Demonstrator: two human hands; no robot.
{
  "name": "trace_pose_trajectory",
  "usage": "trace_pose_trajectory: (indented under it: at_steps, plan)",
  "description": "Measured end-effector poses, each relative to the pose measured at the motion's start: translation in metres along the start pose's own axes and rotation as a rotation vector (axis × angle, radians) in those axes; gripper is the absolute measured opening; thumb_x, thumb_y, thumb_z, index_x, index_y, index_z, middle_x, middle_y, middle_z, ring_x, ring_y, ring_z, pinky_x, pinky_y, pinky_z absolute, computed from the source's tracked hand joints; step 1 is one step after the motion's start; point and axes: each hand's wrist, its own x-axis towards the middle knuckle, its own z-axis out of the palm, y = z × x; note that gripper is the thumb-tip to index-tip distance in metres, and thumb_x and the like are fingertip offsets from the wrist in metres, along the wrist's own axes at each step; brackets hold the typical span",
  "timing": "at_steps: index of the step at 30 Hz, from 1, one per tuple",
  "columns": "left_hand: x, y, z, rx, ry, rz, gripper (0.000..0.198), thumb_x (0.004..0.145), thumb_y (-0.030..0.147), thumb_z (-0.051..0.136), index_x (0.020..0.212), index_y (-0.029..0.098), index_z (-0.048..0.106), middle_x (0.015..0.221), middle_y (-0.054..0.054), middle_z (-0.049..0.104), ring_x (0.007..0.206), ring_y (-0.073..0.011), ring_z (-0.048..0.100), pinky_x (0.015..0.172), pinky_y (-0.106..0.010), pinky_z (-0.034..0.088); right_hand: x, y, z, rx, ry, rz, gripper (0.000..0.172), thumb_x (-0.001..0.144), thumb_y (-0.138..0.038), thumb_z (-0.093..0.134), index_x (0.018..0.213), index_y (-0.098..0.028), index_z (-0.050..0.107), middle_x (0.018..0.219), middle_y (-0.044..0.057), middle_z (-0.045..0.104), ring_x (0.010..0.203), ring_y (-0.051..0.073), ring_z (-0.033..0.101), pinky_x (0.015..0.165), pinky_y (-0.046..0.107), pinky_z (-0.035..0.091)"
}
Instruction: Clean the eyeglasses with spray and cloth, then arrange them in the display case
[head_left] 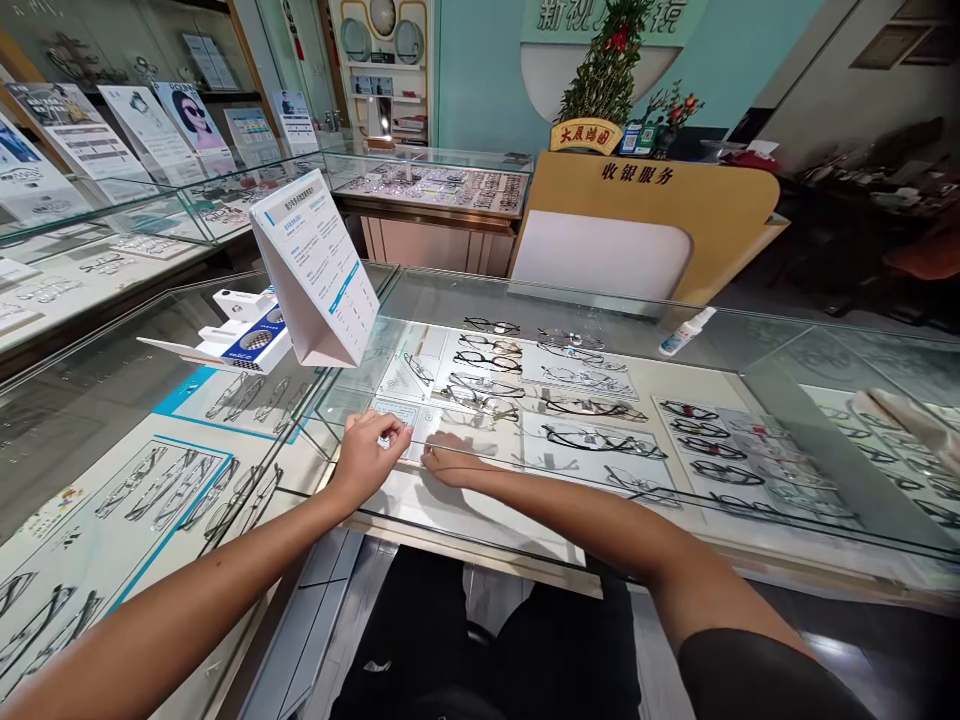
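My left hand is over the near left part of the glass display case, its fingers curled in; anything inside them is too small to make out. Just right of it, my right hand is low at the case's near edge, seemingly behind the glass, its fingertips pressed together; what they hold, if anything, is hidden. A small printed card lies beside my left fingers. Several pairs of eyeglasses rest on white trays inside the case, beyond and to the right of my hands.
A folded sign stands on the glass at the left, beside an open blue and white box. A spray bottle is on the far right part. More eyeglasses fill the left case. Behind stands a yellow counter.
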Motion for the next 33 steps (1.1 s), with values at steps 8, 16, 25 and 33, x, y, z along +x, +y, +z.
trace_pose_trajectory:
  at_steps: [8,16,25,33]
  plan:
    - [0.001,0.004,0.001,0.037,-0.022,-0.005,0.031,0.102,0.037,0.064,0.075,0.023,0.065,0.071,0.002,0.066,0.079,-0.0202,0.059,0.090,-0.040,0.035,0.107,-0.014,0.021,0.014,0.310,-0.009,0.025,0.110,-0.025,0.051,0.121,-0.021,0.073,0.127,0.011,0.075,0.123,0.026,0.063,0.102,0.036,0.046]
    - [0.000,0.005,0.003,0.042,-0.041,-0.006,0.034,0.106,0.037,0.063,0.075,0.022,0.063,0.068,0.003,0.064,0.077,-0.0186,0.058,0.087,-0.040,0.032,0.184,0.007,0.004,-0.047,0.558,0.054,0.034,0.108,-0.023,0.051,0.134,-0.012,0.070,0.149,0.020,0.062,0.137,0.034,0.049,0.115,0.046,0.040]
    - [0.001,0.007,0.004,0.065,-0.009,0.086,0.040,0.112,0.035,0.059,0.075,0.021,0.060,0.067,0.004,0.061,0.074,-0.0172,0.057,0.082,-0.039,0.030,0.238,0.015,0.009,-0.085,0.603,0.110,0.037,0.106,-0.025,0.053,0.128,-0.006,0.075,0.139,0.027,0.068,0.132,0.039,0.054,0.113,0.050,0.040]
    - [0.000,0.003,0.006,0.077,-0.022,0.052,0.040,0.112,0.036,0.055,0.075,0.022,0.061,0.069,0.003,0.063,0.075,-0.0186,0.056,0.083,-0.040,0.032,0.226,0.004,-0.001,-0.092,0.622,0.096,0.034,0.107,-0.022,0.051,0.125,-0.008,0.076,0.138,0.025,0.070,0.133,0.038,0.055,0.119,0.051,0.039]
